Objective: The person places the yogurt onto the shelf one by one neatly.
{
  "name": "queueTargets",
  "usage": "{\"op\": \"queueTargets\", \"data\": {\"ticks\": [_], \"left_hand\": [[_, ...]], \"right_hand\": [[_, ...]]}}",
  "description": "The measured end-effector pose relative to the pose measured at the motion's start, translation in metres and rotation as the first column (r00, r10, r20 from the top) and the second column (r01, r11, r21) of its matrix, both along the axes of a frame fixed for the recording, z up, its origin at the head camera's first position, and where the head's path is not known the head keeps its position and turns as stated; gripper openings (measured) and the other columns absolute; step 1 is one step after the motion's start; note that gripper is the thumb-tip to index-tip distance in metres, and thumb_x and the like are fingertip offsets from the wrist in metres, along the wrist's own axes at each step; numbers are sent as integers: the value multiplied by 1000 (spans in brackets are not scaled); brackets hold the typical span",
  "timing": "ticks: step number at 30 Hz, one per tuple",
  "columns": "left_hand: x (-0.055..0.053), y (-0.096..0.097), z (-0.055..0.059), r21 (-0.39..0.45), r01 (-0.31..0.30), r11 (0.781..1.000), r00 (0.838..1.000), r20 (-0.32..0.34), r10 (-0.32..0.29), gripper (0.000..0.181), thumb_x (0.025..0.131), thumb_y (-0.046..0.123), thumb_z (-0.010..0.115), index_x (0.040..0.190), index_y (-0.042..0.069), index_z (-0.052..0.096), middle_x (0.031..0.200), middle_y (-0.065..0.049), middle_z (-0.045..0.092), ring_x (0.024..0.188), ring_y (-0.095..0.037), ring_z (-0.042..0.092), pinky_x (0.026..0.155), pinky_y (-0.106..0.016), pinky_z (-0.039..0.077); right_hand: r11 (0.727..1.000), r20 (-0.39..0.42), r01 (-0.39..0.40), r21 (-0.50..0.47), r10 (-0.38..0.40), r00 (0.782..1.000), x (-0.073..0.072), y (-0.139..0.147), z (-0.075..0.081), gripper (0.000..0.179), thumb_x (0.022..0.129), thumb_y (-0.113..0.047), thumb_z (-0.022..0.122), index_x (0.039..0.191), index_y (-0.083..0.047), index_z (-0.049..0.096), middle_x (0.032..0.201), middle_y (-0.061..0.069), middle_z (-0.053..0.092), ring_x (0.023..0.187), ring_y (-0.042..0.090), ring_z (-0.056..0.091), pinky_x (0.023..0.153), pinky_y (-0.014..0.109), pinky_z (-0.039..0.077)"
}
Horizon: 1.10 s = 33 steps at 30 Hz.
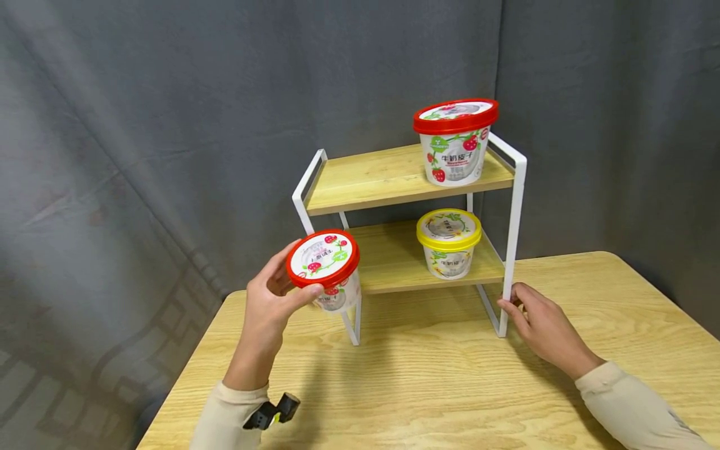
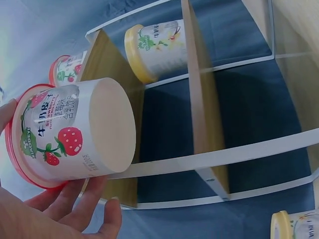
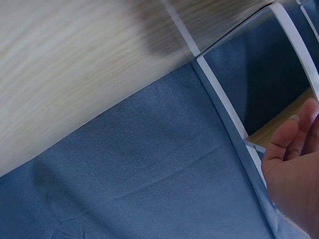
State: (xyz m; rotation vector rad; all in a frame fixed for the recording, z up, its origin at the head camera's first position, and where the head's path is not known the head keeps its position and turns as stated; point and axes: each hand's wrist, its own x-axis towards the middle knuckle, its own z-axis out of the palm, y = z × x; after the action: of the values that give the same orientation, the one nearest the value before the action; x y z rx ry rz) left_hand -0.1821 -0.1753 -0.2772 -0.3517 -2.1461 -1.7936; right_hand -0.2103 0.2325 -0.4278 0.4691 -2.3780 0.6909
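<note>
My left hand point(image 1: 267, 306) grips a red-lidded strawberry tub point(image 1: 323, 250) by its rim, thumb in front and fingers behind. This tub is in the air, in front of the left side of a two-tier wooden shelf rack point(image 1: 371, 178) with white metal legs. In the left wrist view its pale base point(image 2: 113, 127) faces the rack. My right hand point(image 1: 551, 325) pinches the rack's front right leg point(image 1: 513, 231) low down. Another red-lidded tub point(image 1: 454, 150) stands at the right of the top tier. Below it, a yellow-lidded tub point(image 1: 449, 250) sits on the lower tier.
The rack stands on a light wooden table point(image 1: 427, 387) before a grey curtain point(image 1: 236, 94). In the left wrist view, part of another yellow-lidded tub point(image 2: 294, 226) shows at the lower right corner. A black device point(image 1: 272, 412) is strapped to my left wrist.
</note>
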Motion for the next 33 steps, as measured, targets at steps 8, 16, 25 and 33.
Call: {"op": "queueTargets", "data": {"ticks": [8,16,25,33], "left_hand": [[0,-1,17,28,-7,1000,1000,-20,8,63,80,-1,74,139,17,57,121,5,68,109,-18,63,89,-27,55],[0,-1,29,20,-19,1000,999,-41,19,62,82,1,74,139,16,57,120,4,69,108,-18,64,89,-24,56],[0,1,35,23,-9,1000,999,-36,9,61,82,1,74,138,15,58,119,4,69,107,-17,65,87,-24,56],[0,5,39,58,18,998,999,-52,-15,59,82,-2,73,138,12,58,118,3,69,103,-17,66,85,-22,57]], "right_hand": [[1000,-3,-1,-2,1,1000,-2,0,-1,17,91,-7,71,92,-14,55,81,-8,58,74,5,56,62,32,54],[1000,-2,-2,-2,2,1000,-2,0,0,17,91,-7,71,92,-14,55,81,-9,57,75,2,55,62,31,54],[1000,-2,-1,-4,1,1000,-1,-1,0,16,92,-7,70,92,-13,55,82,-8,58,75,5,57,63,32,55],[1000,-3,-10,-12,10,1000,0,0,0,16,92,-7,69,92,-13,55,82,-6,59,75,15,64,63,34,56]]}}
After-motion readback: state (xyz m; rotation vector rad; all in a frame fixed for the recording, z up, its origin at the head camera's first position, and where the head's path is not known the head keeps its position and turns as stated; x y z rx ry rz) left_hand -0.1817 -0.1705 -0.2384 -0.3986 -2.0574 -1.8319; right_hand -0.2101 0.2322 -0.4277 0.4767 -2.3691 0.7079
